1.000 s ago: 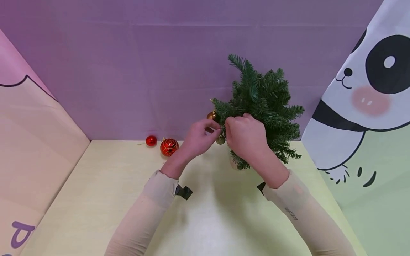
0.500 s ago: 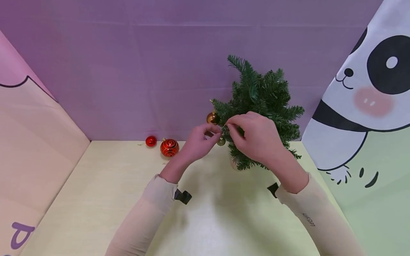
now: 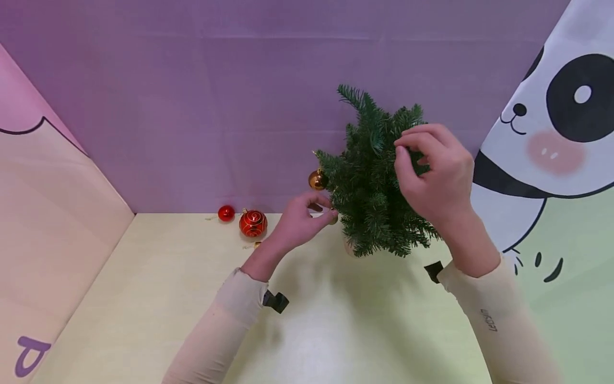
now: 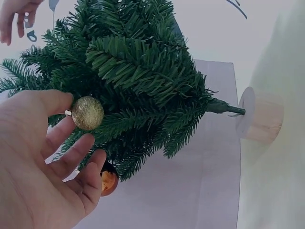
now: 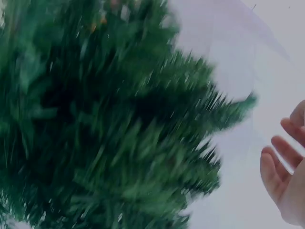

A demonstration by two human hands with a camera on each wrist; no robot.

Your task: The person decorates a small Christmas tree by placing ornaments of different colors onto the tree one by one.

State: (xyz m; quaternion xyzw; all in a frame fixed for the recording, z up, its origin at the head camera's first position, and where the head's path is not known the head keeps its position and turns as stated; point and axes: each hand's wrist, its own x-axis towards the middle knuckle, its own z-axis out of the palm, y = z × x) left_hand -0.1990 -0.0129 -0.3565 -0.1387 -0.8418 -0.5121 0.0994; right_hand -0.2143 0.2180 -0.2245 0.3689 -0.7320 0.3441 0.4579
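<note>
On the table (image 3: 144,304), the tree (image 3: 371,192) stands upright, its base (image 4: 262,114) showing in the left wrist view. Taking the tree as the clock's centre in the head view, the right hand (image 3: 438,173) has swung from beside the left hand out to 3 o'clock, its grip released, fingers loosely bent around nothing. The left hand (image 3: 302,220) has stayed at 8 o'clock, its thumb and index finger pinching the gold ball at the cap. So the work now seems to rest on that hand alone. Well out past it, toward 8 to 9 o'clock, lies the big red ball (image 3: 253,223); the brown ball (image 3: 317,180) hangs at the tree's 9 o'clock edge, and the small red ball (image 3: 226,213) lies beyond the big one. The gold ball (image 4: 87,113), earlier dangling below the fingers, now sits against the thumb, just beside the needles; whether anything but the hand supports it cannot be told.
</note>
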